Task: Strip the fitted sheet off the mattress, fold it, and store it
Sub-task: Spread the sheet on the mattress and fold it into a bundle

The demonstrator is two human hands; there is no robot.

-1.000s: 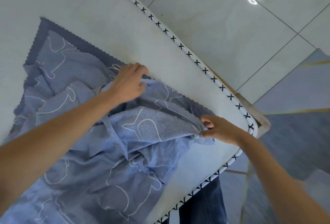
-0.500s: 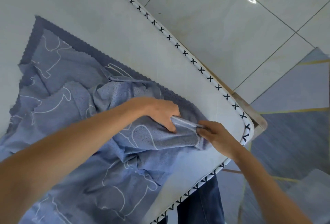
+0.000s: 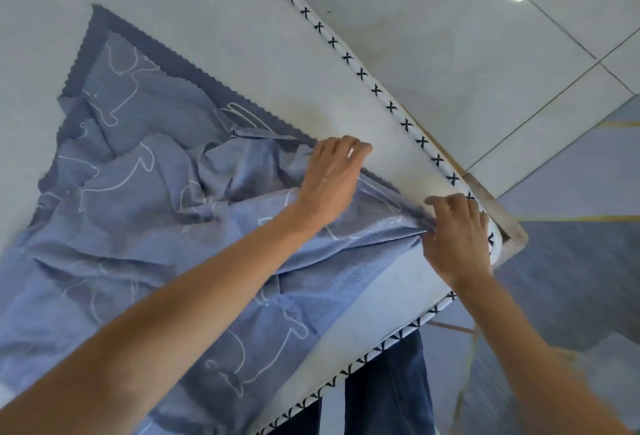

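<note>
A blue fitted sheet (image 3: 145, 171) with white outline animals and a dark scalloped border lies crumpled on the bare white mattress (image 3: 214, 19). My left hand (image 3: 332, 175) lies on the sheet near its far edge, with the fingertips curled at the border. My right hand (image 3: 457, 230) pinches a corner of the sheet close to the mattress corner, and the fabric runs taut between the two hands.
The mattress edge carries white piping with dark crosses (image 3: 377, 90). A wooden bed frame corner (image 3: 509, 223) sticks out beyond it. Pale floor tiles (image 3: 450, 53) and a blue patterned rug (image 3: 571, 261) lie past the bed. My jeans-clad legs (image 3: 388, 386) stand at the near edge.
My left hand has moved from beside my right hand up to the sheet's far border. My right hand has carried its corner toward the mattress corner, spreading the fabric.
</note>
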